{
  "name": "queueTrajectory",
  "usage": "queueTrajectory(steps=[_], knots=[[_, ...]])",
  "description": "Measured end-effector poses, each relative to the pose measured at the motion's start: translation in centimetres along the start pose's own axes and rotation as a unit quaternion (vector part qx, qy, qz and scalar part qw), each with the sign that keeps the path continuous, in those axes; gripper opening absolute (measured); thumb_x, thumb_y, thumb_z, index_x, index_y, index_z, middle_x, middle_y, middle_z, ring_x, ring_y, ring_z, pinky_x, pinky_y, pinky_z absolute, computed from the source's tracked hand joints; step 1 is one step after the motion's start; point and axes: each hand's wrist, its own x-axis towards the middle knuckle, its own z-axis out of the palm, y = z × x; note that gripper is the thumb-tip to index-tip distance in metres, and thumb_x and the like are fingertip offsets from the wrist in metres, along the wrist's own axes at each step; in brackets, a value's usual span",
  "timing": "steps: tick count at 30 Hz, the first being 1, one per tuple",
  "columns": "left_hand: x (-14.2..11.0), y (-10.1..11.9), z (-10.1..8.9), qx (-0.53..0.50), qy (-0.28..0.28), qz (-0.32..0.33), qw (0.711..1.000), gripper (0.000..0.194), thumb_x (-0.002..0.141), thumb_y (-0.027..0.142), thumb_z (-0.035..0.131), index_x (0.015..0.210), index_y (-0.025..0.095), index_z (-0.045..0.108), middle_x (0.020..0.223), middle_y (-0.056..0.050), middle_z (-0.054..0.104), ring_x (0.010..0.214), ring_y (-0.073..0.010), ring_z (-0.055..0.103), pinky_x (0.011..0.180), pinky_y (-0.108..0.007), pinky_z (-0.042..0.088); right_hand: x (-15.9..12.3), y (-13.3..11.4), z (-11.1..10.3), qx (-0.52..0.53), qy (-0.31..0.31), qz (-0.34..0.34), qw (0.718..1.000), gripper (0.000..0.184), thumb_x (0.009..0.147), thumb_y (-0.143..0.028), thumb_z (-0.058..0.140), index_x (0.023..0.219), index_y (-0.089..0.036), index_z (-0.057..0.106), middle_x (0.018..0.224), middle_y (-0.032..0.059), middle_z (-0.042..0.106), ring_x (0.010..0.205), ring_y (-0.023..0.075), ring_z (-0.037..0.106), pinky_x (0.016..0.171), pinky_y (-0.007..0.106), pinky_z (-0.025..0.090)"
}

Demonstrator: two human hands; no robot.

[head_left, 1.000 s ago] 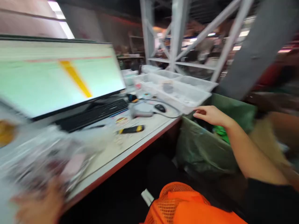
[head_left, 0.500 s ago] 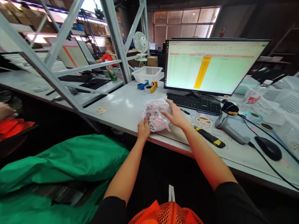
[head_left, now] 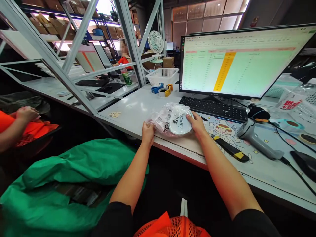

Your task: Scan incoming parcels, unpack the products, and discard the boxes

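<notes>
A clear plastic packet (head_left: pixel 170 121) with a round white printed item inside lies on the white table (head_left: pixel 133 110) near its front edge. My left hand (head_left: pixel 148 132) grips the packet's left end with closed fingers. My right hand (head_left: pixel 197 122) holds its right side, fingers curled round the white disc. Both forearms reach forward from the bottom of the picture.
Monitor (head_left: pixel 237 62) and black keyboard (head_left: pixel 214 108) stand behind the packet. A barcode scanner (head_left: pixel 256 140), a black-yellow utility knife (head_left: pixel 230 150) and a mouse (head_left: pixel 304 161) lie to the right. Tape rolls (head_left: pixel 163 90) and a white basket (head_left: pixel 162 75) sit further back. A green sack (head_left: pixel 66 184) lies lower left; another person's hand (head_left: pixel 26 113) is far left.
The packet has been turned, so the white round face now shows on top. Both hands stayed on it; the camera moved closer and slightly left.
</notes>
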Motion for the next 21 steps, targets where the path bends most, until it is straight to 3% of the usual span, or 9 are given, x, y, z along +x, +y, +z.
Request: queueTrajectory(steps=[2,3,5,6,9,13,15,18,21], knots=[[-0.8,1.7,-0.2,0.027,0.034,0.112,0.993,0.029,0.083,0.034,0.072,0.107,0.022,0.061,0.113,-0.008,0.073,0.11,-0.0203,0.07,0.093,-0.031,0.057,0.4,0.0,-0.9,-0.018,0.032,-0.013,0.999,0.074,0.073,-0.07,0.076,0.127,-0.02,0.075,0.136,0.0116,0.075,0.123,0.0319,0.068,0.107,0.047,0.055],[-1.2,2.9,-0.1,0.059,0.018,0.181,0.981,0.029,0.087,0.037,0.071,0.11,0.022,0.062,0.119,-0.009,0.072,0.116,-0.0214,0.069,0.1,-0.033,0.056,0.5,0.0,-1.3,-0.018,0.037,-0.014,0.999,0.072,0.073,-0.069,0.075,0.126,-0.019,0.076,0.136,0.0114,0.075,0.124,0.0323,0.067,0.108,0.048,0.054],[-1.9,5.7,0.5,0.164,-0.1,0.283,0.94,0.037,0.092,0.047,0.073,0.117,0.021,0.068,0.126,-0.011,0.073,0.124,-0.0254,0.067,0.11,-0.039,0.052,0.5,0.1,-1.5,-0.006,0.028,-0.007,1.0,0.07,0.073,-0.066,0.075,0.124,-0.019,0.078,0.133,0.0106,0.076,0.123,0.0325,0.067,0.109,0.049,0.053],[-2.0,7.2,0.9,0.224,-0.183,0.294,0.911,0.044,0.09,0.052,0.077,0.121,0.022,0.071,0.129,-0.011,0.073,0.126,-0.0277,0.067,0.113,-0.04,0.05,0.4,0.1,-1.4,0.0,0.018,-0.005,1.0,0.068,0.073,-0.065,0.075,0.123,-0.019,0.078,0.132,0.0099,0.077,0.122,0.0323,0.068,0.109,0.049,0.053],[-1.5,10.4,2.7,0.369,-0.354,0.239,0.825,0.062,0.078,0.062,0.087,0.124,0.022,0.077,0.129,-0.011,0.077,0.121,-0.0329,0.069,0.107,-0.039,0.052,0.2,-0.1,-1.0,0.001,-0.014,-0.004,1.0,0.066,0.074,-0.063,0.075,0.124,-0.02,0.08,0.129,0.0086,0.078,0.118,0.0311,0.069,0.107,0.049,0.053],[-0.2,11.6,4.4,0.467,-0.415,0.164,0.763,0.053,0.082,0.072,0.078,0.093,0.021,0.083,0.094,-0.011,0.081,0.083,-0.0287,0.073,0.075,-0.031,0.051,0.0,-0.2,-0.9,-0.03,-0.033,0.009,0.999,0.062,0.074,-0.062,0.073,0.12,-0.021,0.081,0.122,0.0081,0.079,0.106,0.0285,0.07,0.098,0.046,0.056],[0.0,11.4,4.5,0.494,-0.415,0.154,0.748,0.044,0.074,0.066,0.085,0.083,0.022,0.081,0.082,-0.008,0.079,0.071,-0.0264,0.069,0.067,-0.031,0.047,0.0,0.0,-1.0,-0.051,-0.033,0.013,0.998,0.058,0.074,-0.062,0.071,0.114,-0.021,0.082,0.115,0.0069,0.08,0.099,0.0271,0.07,0.092,0.043,0.057],[0.0,11.3,3.5,0.507,-0.414,0.163,0.738,0.023,0.065,0.04,0.09,0.079,0.024,0.08,0.076,-0.006,0.076,0.068,-0.0262,0.067,0.068,-0.032,0.045,0.2,0.3,-1.2,-0.071,-0.021,0.02,0.997,0.049,0.075,-0.062,0.069,0.1,-0.021,0.082,0.099,0.0056,0.079,0.09,0.0261,0.068,0.084,0.041,0.057],[0.2,11.7,1.3,0.466,-0.407,0.151,0.771,0.01,0.073,0.032,0.079,0.075,0.023,0.077,0.072,-0.005,0.073,0.067,-0.0248,0.067,0.067,-0.033,0.046,0.4,-0.1,-1.5,-0.101,0.013,0.022,0.995,0.042,0.076,-0.058,0.069,0.09,-0.02,0.079,0.092,0.0082,0.077,0.09,0.0289,0.067,0.087,0.045,0.057]])
